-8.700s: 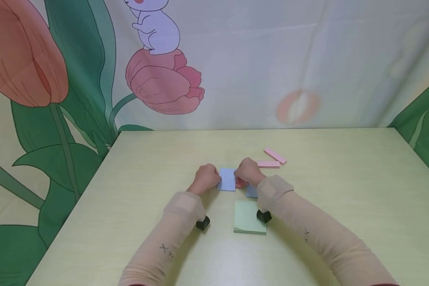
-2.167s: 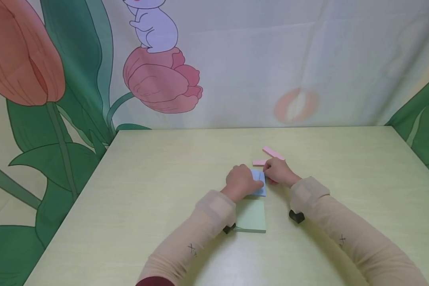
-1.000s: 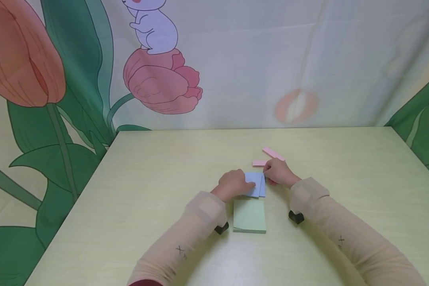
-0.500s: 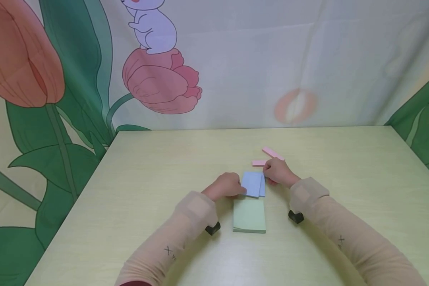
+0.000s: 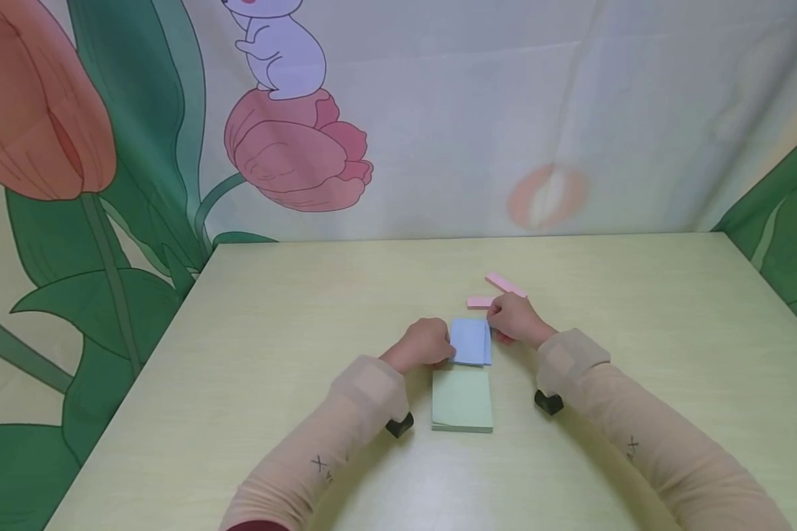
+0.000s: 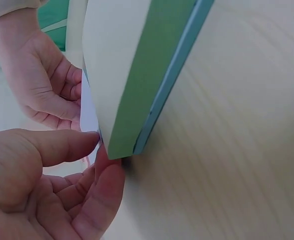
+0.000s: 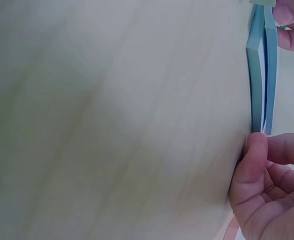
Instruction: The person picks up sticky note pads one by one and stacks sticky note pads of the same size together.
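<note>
Two blue sticky-note pads lie overlapped on the table in the head view. The upper blue pad (image 5: 468, 341) sits slightly left of the lower blue pad (image 5: 488, 350), whose right strip shows. My left hand (image 5: 423, 343) pinches the upper pad's left edge between thumb and fingers. At the far right corner of the lower pad, my right hand (image 5: 514, 318) pinches its edge; the right wrist view shows thumb and finger on the pad's end (image 7: 257, 85). Just nearer to me lies a green sticky-note pad (image 5: 461, 402), with a teal layer (image 6: 172, 75) beneath it in the left wrist view.
Two narrow pink pads lie beyond the blue ones: one pink strip (image 5: 503, 283) is slanted, the other pink strip (image 5: 480, 302) is partly hidden by the right hand. The pale wooden table (image 5: 272, 332) ends at a printed curtain (image 5: 438, 147).
Earlier the blue pads lay apart; now one overlaps the other. Over the last second my left hand drew back left, then moved slightly right with the upper pad. My right hand stayed put.
</note>
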The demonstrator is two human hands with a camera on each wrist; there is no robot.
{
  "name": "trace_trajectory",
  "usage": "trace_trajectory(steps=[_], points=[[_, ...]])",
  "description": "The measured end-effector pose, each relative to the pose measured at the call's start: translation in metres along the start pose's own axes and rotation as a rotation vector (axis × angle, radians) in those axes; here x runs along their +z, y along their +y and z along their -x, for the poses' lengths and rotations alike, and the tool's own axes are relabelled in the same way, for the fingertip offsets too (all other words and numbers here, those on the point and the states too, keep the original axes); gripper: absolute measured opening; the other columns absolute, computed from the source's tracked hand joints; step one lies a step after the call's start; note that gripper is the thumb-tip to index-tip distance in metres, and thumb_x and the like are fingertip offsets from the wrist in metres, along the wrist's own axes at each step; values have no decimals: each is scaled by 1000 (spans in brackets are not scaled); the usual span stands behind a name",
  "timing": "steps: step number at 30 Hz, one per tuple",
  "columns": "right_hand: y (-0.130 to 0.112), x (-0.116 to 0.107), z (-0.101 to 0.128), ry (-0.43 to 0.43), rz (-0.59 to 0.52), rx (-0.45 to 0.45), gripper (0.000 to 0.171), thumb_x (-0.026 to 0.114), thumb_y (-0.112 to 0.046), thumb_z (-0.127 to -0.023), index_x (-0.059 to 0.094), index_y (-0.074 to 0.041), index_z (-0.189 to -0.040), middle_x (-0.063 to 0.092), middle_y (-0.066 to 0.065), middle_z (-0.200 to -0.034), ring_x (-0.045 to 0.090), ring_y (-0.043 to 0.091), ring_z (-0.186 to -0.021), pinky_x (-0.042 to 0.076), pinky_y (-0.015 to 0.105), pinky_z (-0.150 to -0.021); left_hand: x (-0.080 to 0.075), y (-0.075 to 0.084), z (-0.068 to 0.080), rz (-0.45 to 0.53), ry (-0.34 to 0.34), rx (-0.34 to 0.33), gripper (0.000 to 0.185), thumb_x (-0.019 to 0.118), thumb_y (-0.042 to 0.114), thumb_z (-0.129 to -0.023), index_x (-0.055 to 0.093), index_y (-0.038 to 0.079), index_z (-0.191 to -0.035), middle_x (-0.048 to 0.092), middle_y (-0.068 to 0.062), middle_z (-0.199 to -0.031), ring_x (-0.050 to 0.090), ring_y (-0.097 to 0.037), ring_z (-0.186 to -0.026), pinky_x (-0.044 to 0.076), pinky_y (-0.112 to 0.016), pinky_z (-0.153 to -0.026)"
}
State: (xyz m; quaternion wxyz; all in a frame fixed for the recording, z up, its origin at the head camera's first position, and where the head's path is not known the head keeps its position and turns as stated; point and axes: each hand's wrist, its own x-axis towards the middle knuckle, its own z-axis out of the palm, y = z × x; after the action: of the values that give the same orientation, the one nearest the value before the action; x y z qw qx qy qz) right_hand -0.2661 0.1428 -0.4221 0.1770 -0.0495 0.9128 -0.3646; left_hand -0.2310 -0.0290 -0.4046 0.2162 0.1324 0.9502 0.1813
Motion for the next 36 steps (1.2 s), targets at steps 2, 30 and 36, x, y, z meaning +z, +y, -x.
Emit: trace_trajectory(steps=[2, 30, 36], points=[[0, -1, 0, -2, -3, 1, 13, 45, -4, -84, 56, 2, -80, 49, 3, -55, 48, 12, -46, 43, 20, -46, 1, 0, -2, 1, 7, -10, 36, 53, 11, -81, 47, 10, -45, 38, 3, -40, 35, -9, -39, 29, -19, -43], [1, -3, -1, -13, -47, 42, 19, 45, -6, -88, 59, 5, -83, 53, 6, -60, 51, 11, -49, 47, 21, -50, 2, 8, -12, -10, 21, -33, 20, 56, 12, -82, 54, 7, -62, 44, 1, -52, 41, -12, -50, 31, -20, -47], [0, -4, 0, -21, -50, 54, 18, 45, -8, -89, 59, 4, -85, 53, 6, -63, 51, 11, -50, 47, 20, -50, 2, 10, -12, -23, 37, -22, 23, 55, 10, -81, 52, 8, -59, 43, 1, -51, 40, -12, -51, 30, -20, -46]])
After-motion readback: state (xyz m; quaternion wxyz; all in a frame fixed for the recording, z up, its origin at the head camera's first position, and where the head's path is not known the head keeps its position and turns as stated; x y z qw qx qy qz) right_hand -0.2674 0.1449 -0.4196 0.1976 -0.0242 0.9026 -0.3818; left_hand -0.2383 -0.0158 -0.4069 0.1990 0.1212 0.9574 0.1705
